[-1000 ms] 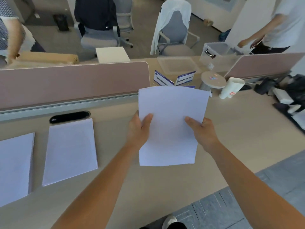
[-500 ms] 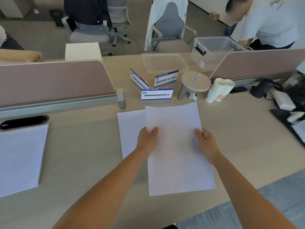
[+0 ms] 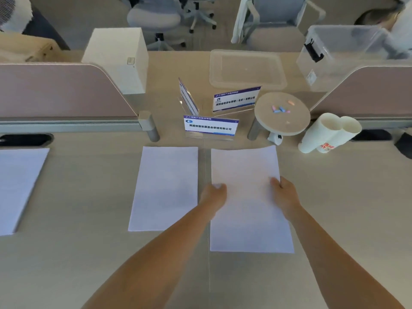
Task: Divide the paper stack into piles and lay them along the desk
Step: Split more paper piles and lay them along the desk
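Both hands on one paper pile (image 3: 247,208): left hand (image 3: 213,195) pinches its left edge with the thumb on top, right hand (image 3: 284,196) grips its right edge, fingers curled round it. The pile sits on the near side of the front name sign (image 3: 210,127), slightly right of it; far edge bows a bit, can't tell if it's fully flat on the desk (image 3: 345,208). Second pile (image 3: 165,188) lies flat, near-left of the sign, just beside the held one, not touching. Third pile (image 3: 17,186) well left of the sign, cut by the frame edge.
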